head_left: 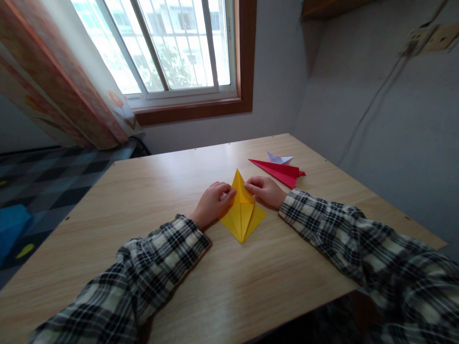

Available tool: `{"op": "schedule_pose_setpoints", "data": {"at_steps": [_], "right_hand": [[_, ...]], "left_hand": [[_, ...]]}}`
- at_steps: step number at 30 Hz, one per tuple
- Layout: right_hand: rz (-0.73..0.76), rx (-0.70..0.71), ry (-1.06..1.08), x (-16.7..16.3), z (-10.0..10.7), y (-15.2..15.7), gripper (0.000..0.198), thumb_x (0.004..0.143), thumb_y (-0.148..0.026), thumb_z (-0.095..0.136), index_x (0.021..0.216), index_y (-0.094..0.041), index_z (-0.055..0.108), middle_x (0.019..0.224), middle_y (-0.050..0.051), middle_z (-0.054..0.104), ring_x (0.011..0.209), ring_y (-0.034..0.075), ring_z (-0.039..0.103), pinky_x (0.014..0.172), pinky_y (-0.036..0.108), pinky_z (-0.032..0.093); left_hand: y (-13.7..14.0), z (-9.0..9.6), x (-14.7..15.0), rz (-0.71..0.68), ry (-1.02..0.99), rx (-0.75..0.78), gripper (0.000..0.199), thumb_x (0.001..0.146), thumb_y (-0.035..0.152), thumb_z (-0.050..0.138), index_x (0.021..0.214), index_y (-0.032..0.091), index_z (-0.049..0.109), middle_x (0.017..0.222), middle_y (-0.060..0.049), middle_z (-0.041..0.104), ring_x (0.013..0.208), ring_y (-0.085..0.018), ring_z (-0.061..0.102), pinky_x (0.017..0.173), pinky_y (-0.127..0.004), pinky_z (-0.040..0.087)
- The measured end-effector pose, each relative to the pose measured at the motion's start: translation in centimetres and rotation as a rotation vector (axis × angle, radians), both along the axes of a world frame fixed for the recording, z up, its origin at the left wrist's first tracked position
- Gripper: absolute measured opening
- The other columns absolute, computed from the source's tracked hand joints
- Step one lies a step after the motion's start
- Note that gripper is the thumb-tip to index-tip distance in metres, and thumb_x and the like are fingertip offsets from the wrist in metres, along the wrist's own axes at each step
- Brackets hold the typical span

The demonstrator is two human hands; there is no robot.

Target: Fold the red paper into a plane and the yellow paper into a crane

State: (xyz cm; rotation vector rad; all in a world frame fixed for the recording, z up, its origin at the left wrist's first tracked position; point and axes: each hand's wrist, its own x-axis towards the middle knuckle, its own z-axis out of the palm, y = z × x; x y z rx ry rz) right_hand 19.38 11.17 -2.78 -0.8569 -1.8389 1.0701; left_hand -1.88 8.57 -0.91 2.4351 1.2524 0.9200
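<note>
A yellow sheet of origami paper [243, 212], folded into a kite-like diamond with a narrow upper point, lies near the middle of the wooden table [179, 177]. On its left edge my left hand [215, 201] is closed, the thumb pressing the paper beside the upper part. My right hand [266, 190] pinches a raised flap at the upper right edge between thumb and fingers. A centre crease and a horizontal fold line show on the paper. The fingertips under the flaps are partly hidden.
Behind my right hand lie a red paper plane [278, 171] and a small white paper boat [279, 158]. A window [179, 48] with a curtain [68, 71] is beyond the table. At left is a checkered surface [53, 186] with a blue object [12, 227].
</note>
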Motion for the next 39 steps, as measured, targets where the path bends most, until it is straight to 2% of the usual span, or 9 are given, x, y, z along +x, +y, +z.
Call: {"op": "schedule_pose_setpoints", "data": {"at_steps": [5, 14, 24, 30, 39], "right_hand": [[-0.012, -0.037, 0.016, 0.10, -0.30, 0.16, 0.032, 0.085, -0.049, 0.064, 0.078, -0.017, 0.066, 0.076, 0.002, 0.065, 0.072, 0.016, 0.056, 0.068, 0.028, 0.044], [-0.130, 0.045, -0.024, -0.01, -0.61, 0.10, 0.031, 0.085, -0.045, 0.063, 0.070, -0.018, 0.061, 0.065, -0.001, 0.056, 0.062, 0.013, 0.048, 0.057, 0.027, 0.038], [-0.025, 0.049, -0.026, 0.01, 0.08, -0.05, 0.034, 0.090, -0.046, 0.056, 0.070, -0.019, 0.056, 0.068, -0.001, 0.054, 0.066, 0.014, 0.049, 0.062, 0.027, 0.039], [-0.041, 0.008, 0.025, 0.04, -0.19, 0.13, 0.036, 0.088, -0.052, 0.059, 0.075, -0.019, 0.062, 0.074, 0.001, 0.061, 0.071, 0.016, 0.054, 0.067, 0.029, 0.044], [-0.099, 0.052, -0.002, 0.12, -0.36, 0.01, 0.035, 0.088, -0.047, 0.061, 0.068, -0.019, 0.056, 0.066, -0.001, 0.053, 0.064, 0.014, 0.047, 0.059, 0.027, 0.037]], "left_hand": [[-0.11, 0.17, 0.06, -0.015, 0.015, 0.007, 0.032, 0.095, 0.025, 0.052, 0.064, 0.020, 0.047, 0.066, 0.000, 0.054, 0.070, -0.017, 0.050, 0.067, -0.031, 0.041], [-0.28, 0.33, 0.09, -0.014, 0.024, -0.014, 0.031, 0.097, 0.029, 0.048, 0.068, 0.020, 0.053, 0.068, -0.001, 0.055, 0.072, -0.017, 0.051, 0.070, -0.032, 0.043], [-0.48, 0.58, 0.22, -0.035, 0.039, -0.005, 0.032, 0.096, 0.026, 0.048, 0.065, 0.021, 0.050, 0.066, -0.001, 0.055, 0.071, -0.018, 0.051, 0.069, -0.032, 0.044], [-0.60, 0.66, 0.26, -0.053, 0.066, -0.020, 0.033, 0.096, 0.028, 0.047, 0.065, 0.020, 0.052, 0.067, -0.002, 0.055, 0.073, -0.018, 0.052, 0.071, -0.033, 0.045], [-0.66, 0.65, 0.25, -0.076, 0.070, -0.007, 0.029, 0.097, 0.027, 0.049, 0.069, 0.020, 0.057, 0.071, -0.002, 0.058, 0.073, -0.018, 0.054, 0.070, -0.032, 0.045]]}}
